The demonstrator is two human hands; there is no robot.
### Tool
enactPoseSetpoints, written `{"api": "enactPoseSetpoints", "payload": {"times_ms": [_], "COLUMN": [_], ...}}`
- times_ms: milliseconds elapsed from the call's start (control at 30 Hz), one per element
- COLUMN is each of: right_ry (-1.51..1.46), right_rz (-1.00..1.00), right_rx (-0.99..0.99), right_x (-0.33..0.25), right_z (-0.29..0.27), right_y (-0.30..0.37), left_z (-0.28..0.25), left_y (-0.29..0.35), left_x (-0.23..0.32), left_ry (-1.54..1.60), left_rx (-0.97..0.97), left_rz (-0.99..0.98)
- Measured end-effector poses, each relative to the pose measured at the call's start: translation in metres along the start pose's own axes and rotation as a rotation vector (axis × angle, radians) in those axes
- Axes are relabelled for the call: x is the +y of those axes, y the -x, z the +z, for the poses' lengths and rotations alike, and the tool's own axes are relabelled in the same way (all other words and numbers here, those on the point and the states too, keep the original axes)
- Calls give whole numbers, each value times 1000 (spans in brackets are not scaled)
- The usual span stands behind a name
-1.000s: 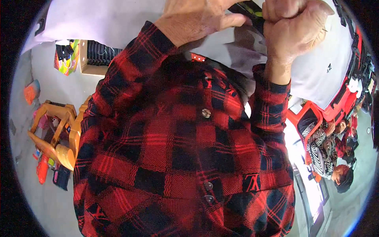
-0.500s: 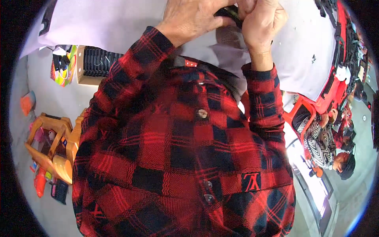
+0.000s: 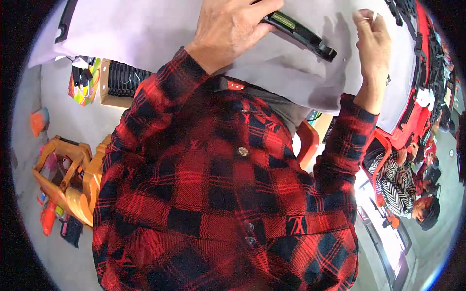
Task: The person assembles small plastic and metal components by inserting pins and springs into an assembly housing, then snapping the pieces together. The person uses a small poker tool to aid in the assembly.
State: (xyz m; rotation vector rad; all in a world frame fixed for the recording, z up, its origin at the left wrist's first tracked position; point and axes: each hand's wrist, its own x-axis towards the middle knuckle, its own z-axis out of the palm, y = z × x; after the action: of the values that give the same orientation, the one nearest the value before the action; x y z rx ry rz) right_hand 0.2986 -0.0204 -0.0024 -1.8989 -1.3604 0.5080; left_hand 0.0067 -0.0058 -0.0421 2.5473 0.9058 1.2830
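Over the pale cloth (image 3: 160, 36), the black bar (image 3: 302, 35) slants out of the left hand (image 3: 228, 29), its upper end pinched between thumb and fingers. Right hand (image 3: 374, 41), at the bar a moment ago, now stands apart, fingertips bunched; pale sliver there, cannot tell if gripped. Left grip alone now controls the bar. Lower left: carton (image 3: 104, 82).

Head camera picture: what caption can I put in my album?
Left hand holding a long black piece over pale cloth, with the right hand apart from it.
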Motion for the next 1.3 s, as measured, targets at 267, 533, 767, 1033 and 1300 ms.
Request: {"api": "enactPoseSetpoints", "payload": {"times_ms": [267,533,767,1033,1300], "right_ry": [523,450,-52,73,253], "right_rz": [-440,-561,-295,-447,-579], "right_rx": [-46,103,-185,-289,-446], "right_x": [23,-9,-51,-88,-101], "right_z": [19,36,66,111,138], "right_y": [-11,-11,-7,-24,-56], "left_z": [-5,-30,-41,-39,-39], "left_y": [5,7,27,32,33], "left_x": [-9,-12,-28,-28,-29], "left_ry": [67,5,116,144,129], "left_rx": [132,-173,-94,-129,-135], "left_rz": [103,-184,-322,-318,-287]}}
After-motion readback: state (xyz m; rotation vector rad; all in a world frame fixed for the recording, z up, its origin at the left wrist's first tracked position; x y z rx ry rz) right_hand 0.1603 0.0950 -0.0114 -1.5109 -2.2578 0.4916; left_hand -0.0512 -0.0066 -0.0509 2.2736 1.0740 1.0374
